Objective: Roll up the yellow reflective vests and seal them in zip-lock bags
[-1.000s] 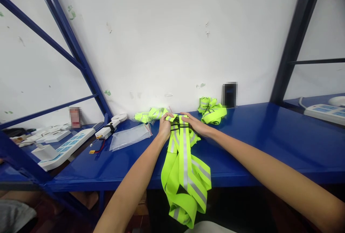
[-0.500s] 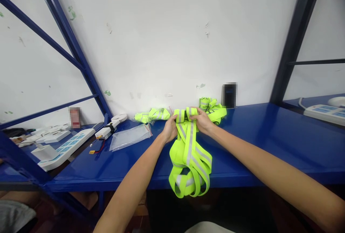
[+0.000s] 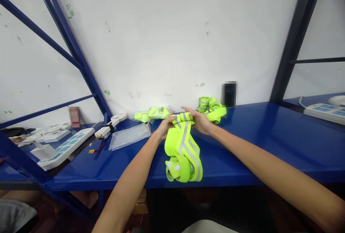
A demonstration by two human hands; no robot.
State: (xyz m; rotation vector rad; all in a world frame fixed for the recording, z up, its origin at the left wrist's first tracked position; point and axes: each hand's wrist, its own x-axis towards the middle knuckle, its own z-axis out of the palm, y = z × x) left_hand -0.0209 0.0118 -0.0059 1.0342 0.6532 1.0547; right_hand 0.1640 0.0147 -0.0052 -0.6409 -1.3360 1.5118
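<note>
- Left hand (image 3: 165, 125) and right hand (image 3: 198, 121) both grip the top of a neon reflective strap bundle (image 3: 183, 150) lying on the blue shelf (image 3: 256, 147).
- Two folded straps lie behind: one (image 3: 152, 113) left, one (image 3: 211, 109) right.
- A clear plastic bag (image 3: 129, 136) lies just left.

The fluorescent yellow reflective vest (image 3: 184, 143) is a harness of wide straps, each with a silver-grey band down its middle, and it is gathered into one long bundle. Its top end is held flat between the left hand (image 3: 165, 124) and the right hand (image 3: 201, 121). The rest slopes down onto the blue shelf (image 3: 242, 161) toward its front edge. There the lower end curls into loose loops, apparently rolled under.
</note>
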